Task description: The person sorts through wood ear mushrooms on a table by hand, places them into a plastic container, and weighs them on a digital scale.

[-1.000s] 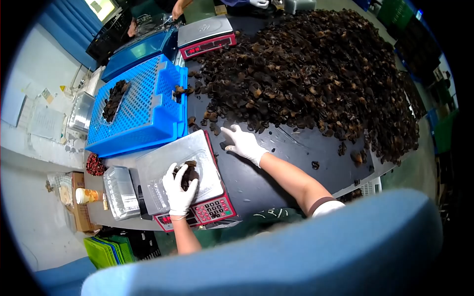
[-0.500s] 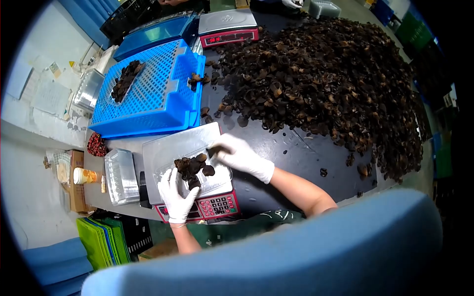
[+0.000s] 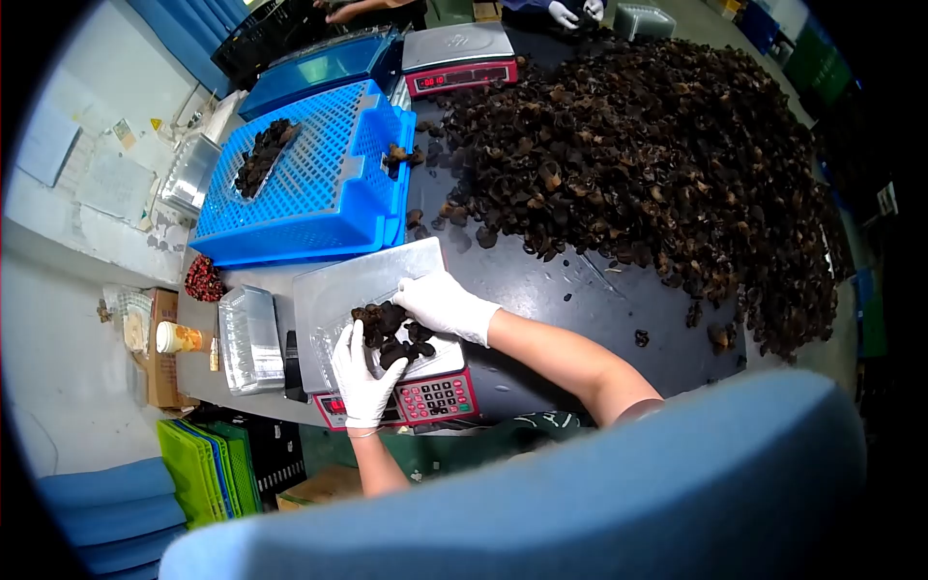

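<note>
Dark brown, curled fungus-like pieces (image 3: pixel 385 321) lie heaped, apparently in a clear plastic tray (image 3: pixel 323 343) on the scale (image 3: pixel 411 259).
</note>
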The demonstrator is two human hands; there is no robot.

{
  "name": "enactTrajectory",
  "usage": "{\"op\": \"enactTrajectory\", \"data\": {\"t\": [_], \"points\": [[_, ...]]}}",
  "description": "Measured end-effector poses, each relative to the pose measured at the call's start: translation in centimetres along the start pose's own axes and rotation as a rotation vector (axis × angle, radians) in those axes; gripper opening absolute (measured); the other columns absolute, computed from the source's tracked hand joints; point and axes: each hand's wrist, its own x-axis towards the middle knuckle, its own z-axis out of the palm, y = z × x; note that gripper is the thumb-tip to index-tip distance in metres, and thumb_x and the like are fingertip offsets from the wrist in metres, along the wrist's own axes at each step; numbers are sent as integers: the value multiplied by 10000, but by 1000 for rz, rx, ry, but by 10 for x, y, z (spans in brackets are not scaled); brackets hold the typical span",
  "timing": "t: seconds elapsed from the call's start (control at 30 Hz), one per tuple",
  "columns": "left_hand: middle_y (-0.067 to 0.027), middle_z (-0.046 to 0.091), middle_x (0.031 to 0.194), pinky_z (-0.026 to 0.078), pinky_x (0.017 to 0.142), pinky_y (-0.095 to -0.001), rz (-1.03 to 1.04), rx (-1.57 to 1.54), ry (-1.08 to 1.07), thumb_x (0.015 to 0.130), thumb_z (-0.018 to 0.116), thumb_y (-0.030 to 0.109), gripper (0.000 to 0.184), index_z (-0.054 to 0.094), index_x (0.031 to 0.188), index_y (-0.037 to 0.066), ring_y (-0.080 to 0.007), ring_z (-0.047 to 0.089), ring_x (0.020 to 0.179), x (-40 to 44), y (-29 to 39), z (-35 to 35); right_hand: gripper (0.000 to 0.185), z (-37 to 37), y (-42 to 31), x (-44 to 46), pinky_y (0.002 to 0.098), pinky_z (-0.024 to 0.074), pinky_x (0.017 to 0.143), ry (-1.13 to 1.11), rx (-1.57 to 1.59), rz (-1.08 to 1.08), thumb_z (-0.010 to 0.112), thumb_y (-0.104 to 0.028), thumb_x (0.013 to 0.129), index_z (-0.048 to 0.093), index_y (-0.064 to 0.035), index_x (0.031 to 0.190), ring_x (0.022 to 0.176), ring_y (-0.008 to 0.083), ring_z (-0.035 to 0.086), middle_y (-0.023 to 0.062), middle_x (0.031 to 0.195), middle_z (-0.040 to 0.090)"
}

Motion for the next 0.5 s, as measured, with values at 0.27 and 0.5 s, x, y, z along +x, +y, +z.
{"op": "enactTrajectory", "data": {"t": [0.27, 0.5], "points": [[-196, 455, 1373, 355, 1066, -467, -25, 1, 1, 714, 839, 376, 900, 420, 1459, 94, -381, 441, 1258, 3, 2, -1, 308, -45, 22, -53, 283, 498, 728, 152, 874, 536, 618, -292, 942, 695, 0, 1005, 780, 113, 614, 79, 827, 684], [-220, 462, 1363, 384, 1043, -472, -4, 28, 139, 747, 831, 297, 784, 479, 1408, 65, -400, 472, 1224, 12, 12, 2, 251, -71, 49, -185, 375, 486, 732, 163, 345, 885, 717, -271, 860, 642, -33, 877, 777, 256, 623, 82, 793, 649]]}}
